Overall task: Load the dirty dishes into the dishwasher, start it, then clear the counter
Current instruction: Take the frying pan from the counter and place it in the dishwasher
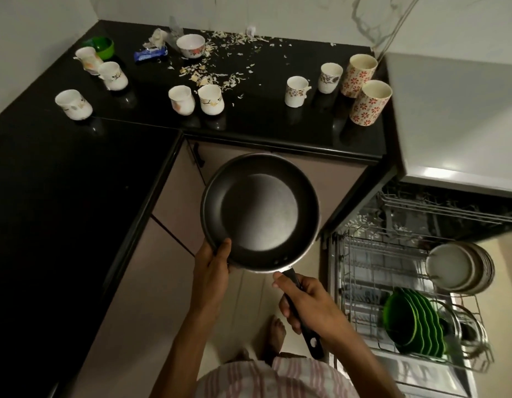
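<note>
Left hand (213, 264) grips rim of black frying pan (260, 212), thumb curled over the edge; right hand (305, 301) wrapped round the pan's black handle (299, 308). Pan is held level in the air over the floor, in front of the cabinet fronts, just left of the open dishwasher (407, 271).

No brand or writing readable anywhere; blue wrapper (150, 55) far up-left of the grip has print too blurred to read.

Up-left of pan on black counter (76, 173): 1 green bowl (104, 47), 3 white patterned cups (89, 81). Straight above pan: 1 floral bowl (190, 45), 2 white cups (196, 99), scattered pale scraps (220, 57). Up-right: 2 small floral cups (313, 83), 2 tall red-flower tumblers (363, 87).

Right of the grip, pulled-out lower rack (363, 271): 1 stack of pale plates (461, 267) on edge, count unclear; about 5 green plates (412, 321) upright; 1 glass lid or bowl (464, 328) beside them.
</note>
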A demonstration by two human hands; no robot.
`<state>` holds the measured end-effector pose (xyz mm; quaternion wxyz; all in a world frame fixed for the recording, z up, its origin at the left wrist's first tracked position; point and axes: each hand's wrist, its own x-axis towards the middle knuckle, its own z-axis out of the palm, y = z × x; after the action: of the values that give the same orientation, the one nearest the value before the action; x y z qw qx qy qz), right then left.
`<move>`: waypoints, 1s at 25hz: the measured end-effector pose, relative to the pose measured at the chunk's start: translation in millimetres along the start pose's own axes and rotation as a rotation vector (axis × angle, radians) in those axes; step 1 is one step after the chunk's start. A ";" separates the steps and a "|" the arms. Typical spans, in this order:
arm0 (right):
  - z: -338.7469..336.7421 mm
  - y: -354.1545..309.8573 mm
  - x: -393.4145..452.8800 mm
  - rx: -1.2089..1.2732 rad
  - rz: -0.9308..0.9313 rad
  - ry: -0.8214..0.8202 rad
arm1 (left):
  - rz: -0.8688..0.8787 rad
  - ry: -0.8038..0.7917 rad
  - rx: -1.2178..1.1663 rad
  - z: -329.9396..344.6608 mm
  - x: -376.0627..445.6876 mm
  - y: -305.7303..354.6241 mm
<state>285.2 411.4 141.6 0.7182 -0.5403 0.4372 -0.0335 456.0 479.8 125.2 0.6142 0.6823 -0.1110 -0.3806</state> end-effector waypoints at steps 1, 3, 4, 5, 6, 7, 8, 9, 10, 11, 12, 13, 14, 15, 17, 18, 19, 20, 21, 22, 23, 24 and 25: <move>4.3 4.5 -5.4 0.011 0.007 0.014 | 0.000 -0.018 0.010 -3.3 -2.7 -3.3; 13.9 15.6 -17.5 0.040 0.030 0.048 | -0.019 -0.060 0.019 -10.9 -10.2 -12.7; 19.2 21.8 -23.5 0.049 0.038 0.057 | -0.036 -0.075 0.017 -14.0 -14.9 -17.4; 24.1 28.4 -29.7 0.055 0.044 0.071 | -0.060 -0.086 0.014 -16.4 -19.7 -22.1; 28.9 34.3 -37.6 0.058 0.049 0.091 | -0.092 -0.093 0.011 -18.1 -25.0 -27.7; 33.0 40.5 -45.1 0.060 0.051 0.106 | -0.119 -0.094 0.008 -19.2 -29.9 -33.3; 36.3 46.5 -52.4 0.065 0.055 0.114 | -0.143 -0.094 0.007 -20.3 -35.0 -39.3; 37.8 54.6 -60.4 0.076 0.059 0.123 | -0.163 -0.098 0.007 -20.4 -41.6 -45.2; 37.8 61.9 -67.4 0.083 0.061 0.131 | -0.175 -0.103 0.014 -19.1 -47.6 -50.1; 36.9 68.6 -74.0 0.089 0.067 0.140 | -0.185 -0.108 0.024 -16.6 -53.9 -54.4; 34.6 74.4 -80.6 0.099 0.077 0.151 | -0.194 -0.110 0.035 -13.4 -60.1 -58.5; 31.0 79.1 -86.6 0.113 0.086 0.159 | -0.201 -0.112 0.042 -9.2 -66.3 -61.1; 26.4 82.3 -92.0 0.121 0.094 0.165 | -0.202 -0.114 0.049 -4.5 -71.4 -62.8; 21.6 84.4 -96.6 0.123 0.097 0.172 | -0.197 -0.118 0.054 0.4 -75.2 -63.4; 8.7 87.7 -106.4 0.127 0.089 0.187 | -0.178 -0.128 0.067 14.5 -81.2 -64.6; -0.1 90.5 -111.5 0.121 0.080 0.193 | -0.174 -0.130 0.068 23.6 -84.6 -66.3; -10.0 94.4 -116.2 0.112 0.070 0.194 | -0.172 -0.129 0.060 33.6 -88.9 -68.6; -21.4 98.3 -121.1 0.100 0.066 0.196 | -0.177 -0.124 0.045 45.1 -94.1 -71.8; -34.8 103.4 -126.2 0.092 0.066 0.198 | -0.188 -0.116 0.026 58.1 -100.9 -75.5; -49.0 108.2 -132.8 0.085 0.068 0.200 | -0.204 -0.107 0.009 71.5 -109.0 -80.1; -63.7 112.9 -139.6 0.079 0.068 0.195 | -0.219 -0.100 0.000 85.4 -118.0 -84.6; -76.7 116.3 -146.0 0.071 0.062 0.188 | -0.230 -0.093 -0.001 96.9 -126.2 -89.8; -89.1 120.4 -151.8 0.066 0.058 0.177 | -0.241 -0.084 0.002 107.0 -134.6 -95.2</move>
<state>81.5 473.6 131.4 0.6948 -0.4983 0.5132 -0.0747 263.5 503.5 93.7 0.5580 0.6748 -0.0542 -0.4800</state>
